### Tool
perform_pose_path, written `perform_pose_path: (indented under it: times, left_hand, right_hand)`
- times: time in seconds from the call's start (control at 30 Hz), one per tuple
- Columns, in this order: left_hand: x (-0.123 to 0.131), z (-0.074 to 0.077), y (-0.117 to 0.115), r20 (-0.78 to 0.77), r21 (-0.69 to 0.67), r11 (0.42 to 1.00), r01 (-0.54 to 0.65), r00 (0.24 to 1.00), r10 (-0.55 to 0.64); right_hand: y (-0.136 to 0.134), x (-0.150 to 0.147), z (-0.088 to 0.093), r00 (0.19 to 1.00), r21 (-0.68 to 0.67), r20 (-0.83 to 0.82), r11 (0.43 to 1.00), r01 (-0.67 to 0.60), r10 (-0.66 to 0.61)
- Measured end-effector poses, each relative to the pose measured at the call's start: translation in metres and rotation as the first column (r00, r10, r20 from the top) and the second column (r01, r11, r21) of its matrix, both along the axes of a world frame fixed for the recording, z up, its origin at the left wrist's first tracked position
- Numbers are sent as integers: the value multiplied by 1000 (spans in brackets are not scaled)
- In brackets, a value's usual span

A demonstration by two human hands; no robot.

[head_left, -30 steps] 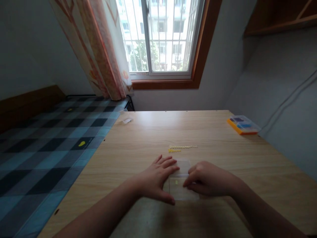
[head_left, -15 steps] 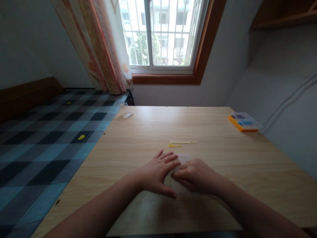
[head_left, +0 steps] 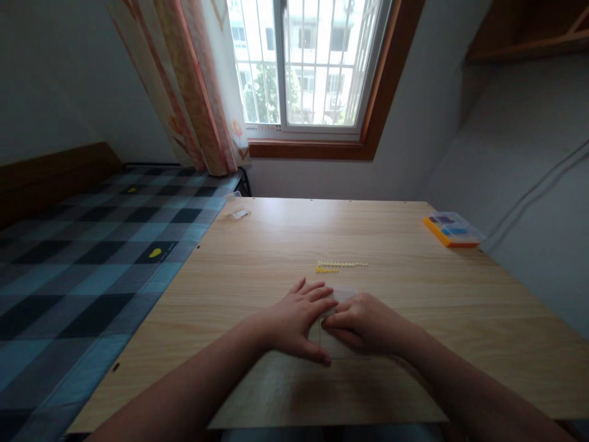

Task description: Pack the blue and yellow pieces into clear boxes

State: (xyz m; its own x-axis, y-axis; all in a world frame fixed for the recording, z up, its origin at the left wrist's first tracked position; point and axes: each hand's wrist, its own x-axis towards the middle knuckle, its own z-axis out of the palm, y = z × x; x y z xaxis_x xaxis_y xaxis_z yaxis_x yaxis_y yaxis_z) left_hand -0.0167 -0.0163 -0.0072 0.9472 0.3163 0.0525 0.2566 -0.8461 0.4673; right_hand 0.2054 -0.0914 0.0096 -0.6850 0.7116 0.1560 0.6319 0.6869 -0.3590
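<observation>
A clear flat plastic tray (head_left: pixel 343 293) lies on the wooden table (head_left: pixel 276 245), mostly covered by my hands. My left hand (head_left: pixel 294 319) rests flat on its left edge with fingers stretched out. My right hand (head_left: pixel 363 324) lies over the tray with its fingers curled and pinched together at the tray's middle; what they hold is hidden. Just beyond the tray are two short rows of small beads, a pale row (head_left: pixel 343 264) and a shorter yellow row (head_left: pixel 326 270).
An orange-based bead box with a clear lid (head_left: pixel 452 229) sits at the table's far right. A small clear container (head_left: pixel 239 213) lies at the far left corner. A checked blue bed cover (head_left: pixel 92 258) is on the left; a window and curtain are behind.
My right hand slid left across the tray until its fingertips met my left hand, covering the small green bead seen earlier. My left hand stayed in place.
</observation>
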Motion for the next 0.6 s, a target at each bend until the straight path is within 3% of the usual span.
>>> perform_pose_path:
  times: [0.6]
  left_hand:
    - [0, 1, 0, -27, -1, 1000, -9, 1000, 9]
  right_hand:
    - [0, -1, 0, 999, 3, 44, 1000, 28, -28]
